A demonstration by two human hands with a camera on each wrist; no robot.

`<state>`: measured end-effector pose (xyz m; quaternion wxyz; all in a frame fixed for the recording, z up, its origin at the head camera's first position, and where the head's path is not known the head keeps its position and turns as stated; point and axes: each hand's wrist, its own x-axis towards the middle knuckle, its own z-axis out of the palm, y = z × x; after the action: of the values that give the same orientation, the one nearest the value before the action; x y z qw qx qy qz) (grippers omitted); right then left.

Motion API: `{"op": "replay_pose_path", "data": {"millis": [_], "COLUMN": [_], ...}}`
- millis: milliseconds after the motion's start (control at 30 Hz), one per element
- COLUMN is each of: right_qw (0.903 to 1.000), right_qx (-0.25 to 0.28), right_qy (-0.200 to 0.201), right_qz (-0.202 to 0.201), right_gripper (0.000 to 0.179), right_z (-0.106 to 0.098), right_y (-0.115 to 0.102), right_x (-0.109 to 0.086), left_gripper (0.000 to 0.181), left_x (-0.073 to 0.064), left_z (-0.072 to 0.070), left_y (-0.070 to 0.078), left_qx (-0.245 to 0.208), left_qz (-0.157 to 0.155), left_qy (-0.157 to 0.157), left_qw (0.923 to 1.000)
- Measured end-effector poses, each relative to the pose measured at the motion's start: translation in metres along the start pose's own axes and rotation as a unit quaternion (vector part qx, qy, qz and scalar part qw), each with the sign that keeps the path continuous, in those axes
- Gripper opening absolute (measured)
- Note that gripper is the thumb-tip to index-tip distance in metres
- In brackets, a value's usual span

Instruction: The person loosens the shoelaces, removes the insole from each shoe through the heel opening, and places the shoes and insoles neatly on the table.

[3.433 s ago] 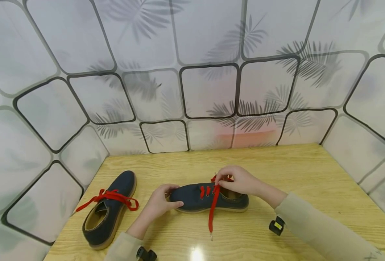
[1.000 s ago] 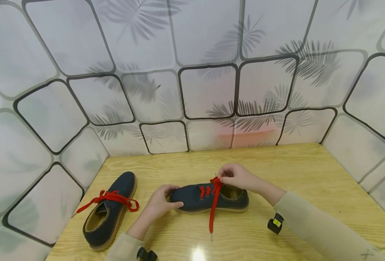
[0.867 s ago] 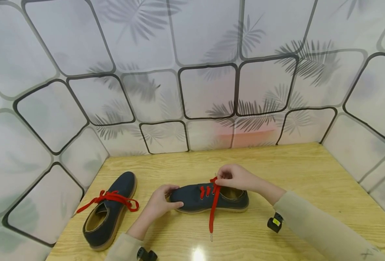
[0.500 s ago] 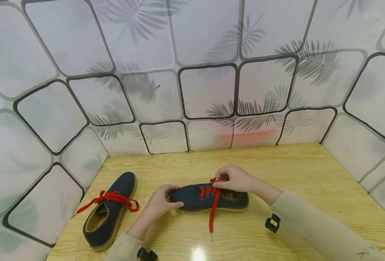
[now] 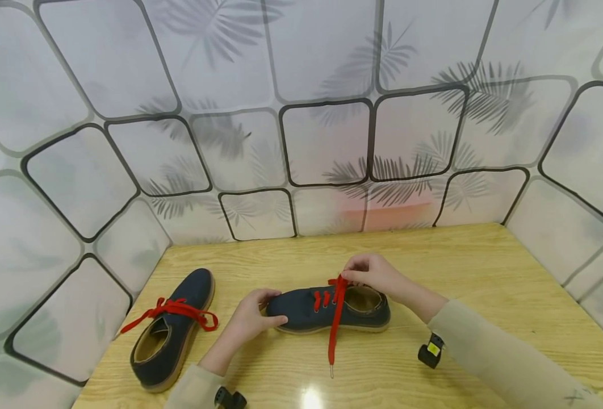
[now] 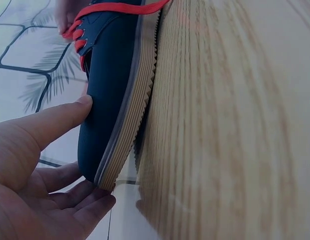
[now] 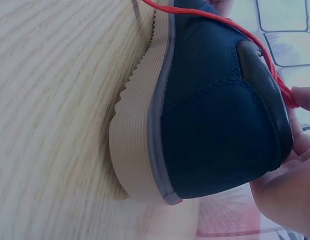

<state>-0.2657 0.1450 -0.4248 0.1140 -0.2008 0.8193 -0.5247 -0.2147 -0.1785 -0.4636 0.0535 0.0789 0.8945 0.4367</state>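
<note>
A navy shoe (image 5: 296, 309) with a tan sole lies sole-down in the middle of the table, toe to the left. My left hand (image 5: 252, 315) grips its toe, thumb on the near side and fingers round the front; the left wrist view shows the thumb (image 6: 69, 117) against the upper. Over the shoe's opening, my right hand (image 5: 375, 275) pinches the red shoelace (image 5: 336, 324) between thumb and fingertips. One end of that lace hangs down the near side to its metal tip on the table. In the right wrist view the lace (image 7: 230, 22) runs taut along the shoe's collar to the thumb.
A second navy shoe (image 5: 148, 366), with a red lace (image 5: 179, 307) tied across it, stands at the table's left, toe pointing away. The wooden table (image 5: 465, 261) is bordered by patterned panels (image 5: 327, 142) at the back and sides.
My right hand dipped toward the lacing half a second ago and has since risen a little, away from me, drawing the lace up. My left hand and both shoes have stayed put.
</note>
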Motion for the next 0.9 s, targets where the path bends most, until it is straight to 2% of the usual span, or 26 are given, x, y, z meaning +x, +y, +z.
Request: {"op": "replay_pose_path", "data": {"millis": [300,467,567,700,833,900], "right_qw": [0.9980,0.9897,0.9867,0.9922,0.9995,0.9998], "right_qx": [0.058,0.131,0.145,0.109,0.024,-0.019], "right_qy": [0.015,0.035,0.042,0.029,0.009,0.008], "right_qz": [0.018,0.047,0.061,0.053,0.019,-0.004], "right_gripper": [0.020,0.015,0.015,0.020,0.033,0.031], "right_z": [-0.002,-0.002,-0.002,-0.003,-0.005,-0.004], "right_y": [0.002,0.004,0.003,-0.002,-0.006,-0.006], "right_x": [-0.002,-0.001,0.000,-0.001,-0.002,-0.002], "left_gripper": [0.057,0.057,0.057,0.057,0.057,0.057], "left_x": [-0.001,-0.001,0.000,0.000,0.000,0.001], "left_z": [-0.001,0.000,0.000,0.000,0.000,0.001], "left_y": [0.002,0.000,0.000,-0.001,-0.002,-0.003], "left_qx": [-0.001,-0.001,-0.001,0.000,0.002,0.003], "left_qz": [0.005,0.005,0.006,0.006,0.005,0.006], "left_qy": [0.001,0.001,0.000,0.000,0.002,0.003], "left_qw": [1.0000,1.0000,1.0000,1.0000,1.0000,1.0000]}}
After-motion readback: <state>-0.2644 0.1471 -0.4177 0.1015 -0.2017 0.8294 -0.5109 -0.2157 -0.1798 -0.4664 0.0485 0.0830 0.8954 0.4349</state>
